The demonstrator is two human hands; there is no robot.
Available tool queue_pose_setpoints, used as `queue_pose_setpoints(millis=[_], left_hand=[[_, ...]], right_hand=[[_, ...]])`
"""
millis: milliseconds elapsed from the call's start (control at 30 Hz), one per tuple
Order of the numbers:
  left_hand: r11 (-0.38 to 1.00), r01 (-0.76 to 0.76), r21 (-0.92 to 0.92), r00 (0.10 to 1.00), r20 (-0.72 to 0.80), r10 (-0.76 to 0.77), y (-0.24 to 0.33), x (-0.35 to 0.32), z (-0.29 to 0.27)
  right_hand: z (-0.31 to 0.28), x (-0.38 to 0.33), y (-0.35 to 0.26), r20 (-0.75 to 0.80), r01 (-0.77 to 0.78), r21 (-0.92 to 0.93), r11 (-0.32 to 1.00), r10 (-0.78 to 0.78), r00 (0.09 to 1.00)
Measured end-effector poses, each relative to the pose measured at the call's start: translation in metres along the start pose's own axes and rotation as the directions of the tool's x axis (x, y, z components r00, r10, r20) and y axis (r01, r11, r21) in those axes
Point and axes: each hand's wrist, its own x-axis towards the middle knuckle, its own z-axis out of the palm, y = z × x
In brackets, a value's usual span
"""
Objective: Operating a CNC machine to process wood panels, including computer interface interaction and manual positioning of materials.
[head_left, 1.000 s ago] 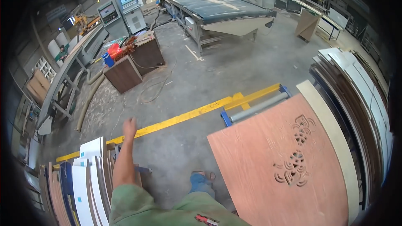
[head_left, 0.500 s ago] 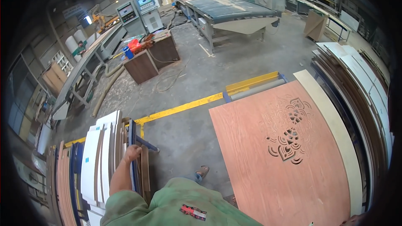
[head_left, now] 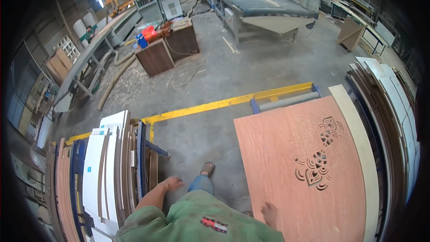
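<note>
My left hand hangs in the air beside the blue rack frame, holding nothing, its fingers loosely stretched out. My right hand, smeared by motion, is over the left edge of a large reddish wood panel; whether it touches the panel and how its fingers lie cannot be made out. A curved, petal-like pattern is cut into the panel, partly right through. Along the panel's right side runs a pale board.
White and brown boards stand on edge in the left rack. More sheets lean at the right. A roller with a yellow bar lies beyond the panel. Further off are brown cabinets, hoses, a long machine table and a person.
My left hand has let go of the blue rack frame and swung right. My right hand has come from the panel's near right corner to its left edge. One foot has stepped forward.
</note>
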Motion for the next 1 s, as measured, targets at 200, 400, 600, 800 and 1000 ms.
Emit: queue_pose_setpoints(millis=[200, 400, 600, 800, 1000], left_hand=[[0.956, -0.085, -0.282, 0.923, -0.383, -0.031, -0.023, 0.097, -0.110], [0.947, 0.028, -0.321, 0.946, -0.299, -0.129, -0.102, 0.174, -0.208], [0.890, 0.078, -0.449, 0.941, -0.262, -0.215, -0.132, 0.286, -0.395], [0.925, -0.005, -0.379, 0.880, -0.440, -0.176, -0.124, 0.457, -0.597], [0.519, 0.037, -0.854, 0.887, -0.211, -0.411, -0.179, 0.540, -0.696]], right_hand=[[0.080, 0.145, -0.132, 0.100, -0.113, -0.052, 0.992, 0.118, 0.988], [0.024, 0.236, -0.120, -0.376, -0.580, 0.351, 0.735, 0.678, 0.632], [0.135, 0.400, -0.220, -0.286, -0.624, 0.041, 0.780, 0.608, 0.741], [0.280, 0.689, -0.325, 0.006, -0.340, -0.333, 0.879, 0.363, 0.932], [0.446, 1.005, -0.613, 0.205, 0.077, -0.542, 0.837, 0.042, 0.978]])
